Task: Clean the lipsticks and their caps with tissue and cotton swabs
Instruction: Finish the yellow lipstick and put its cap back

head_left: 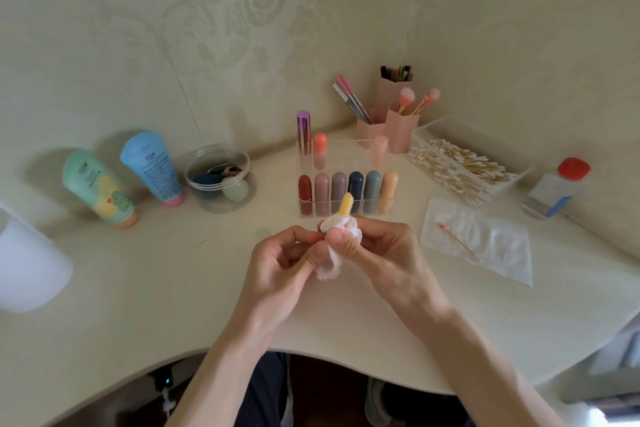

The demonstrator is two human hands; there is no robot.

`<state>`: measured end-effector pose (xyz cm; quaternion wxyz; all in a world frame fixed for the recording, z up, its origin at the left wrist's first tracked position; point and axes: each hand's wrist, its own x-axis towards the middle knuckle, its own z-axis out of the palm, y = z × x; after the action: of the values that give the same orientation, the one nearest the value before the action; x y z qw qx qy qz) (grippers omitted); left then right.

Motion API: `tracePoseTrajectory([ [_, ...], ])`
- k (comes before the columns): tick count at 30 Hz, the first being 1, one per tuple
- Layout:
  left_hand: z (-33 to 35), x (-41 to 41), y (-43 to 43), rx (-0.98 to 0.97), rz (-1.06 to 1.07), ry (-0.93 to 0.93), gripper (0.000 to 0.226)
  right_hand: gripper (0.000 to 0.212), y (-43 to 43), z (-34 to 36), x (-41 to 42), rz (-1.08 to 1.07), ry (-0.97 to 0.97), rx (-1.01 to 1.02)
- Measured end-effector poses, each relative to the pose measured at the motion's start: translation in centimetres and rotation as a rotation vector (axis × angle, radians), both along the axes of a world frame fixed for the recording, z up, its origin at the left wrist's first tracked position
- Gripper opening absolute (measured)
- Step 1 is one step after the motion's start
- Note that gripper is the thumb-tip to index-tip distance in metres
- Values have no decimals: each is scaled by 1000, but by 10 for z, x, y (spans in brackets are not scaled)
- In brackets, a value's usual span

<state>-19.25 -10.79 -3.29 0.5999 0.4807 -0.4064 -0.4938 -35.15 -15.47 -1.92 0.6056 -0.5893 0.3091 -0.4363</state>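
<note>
I hold a pale yellow-orange lipstick [346, 204] upright above the cream tabletop [156, 288], just in front of the clear acrylic organiser [349, 161] with its row of capped lipsticks [347, 189]. A crumpled white tissue [333, 266] wraps its lower part; only the tip shows. My left hand [284, 263] pinches the tissue and my right hand [384, 253] curls round it, thumb pressing. To the right, a pink-tipped cotton swab [459, 243] lies on a flat white tissue sheet [502, 253]

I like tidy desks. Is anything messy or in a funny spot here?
Only one thing: a cotton swab with a red-stained tip lies loose on the flat tissue, apart from the clean swabs in their box.
</note>
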Motion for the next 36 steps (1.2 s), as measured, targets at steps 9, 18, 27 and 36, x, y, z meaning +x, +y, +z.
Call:
tracePoseTrajectory([
  [9, 11, 15, -3, 124, -213, -56, 29, 25, 1, 8, -1, 155, -55, 74],
  [18, 7, -4, -3, 83, 99, -40, 43, 21, 0, 0, -3, -18, -30, 72],
  [27, 12, -17, 9, -144, 287, -458, 28, 24, 1, -1, -1, -85, -14, 85],
  [36, 13, -21, 10, -153, 272, -512, 22, 30, 3, 1, -4, -74, -10, 119],
])
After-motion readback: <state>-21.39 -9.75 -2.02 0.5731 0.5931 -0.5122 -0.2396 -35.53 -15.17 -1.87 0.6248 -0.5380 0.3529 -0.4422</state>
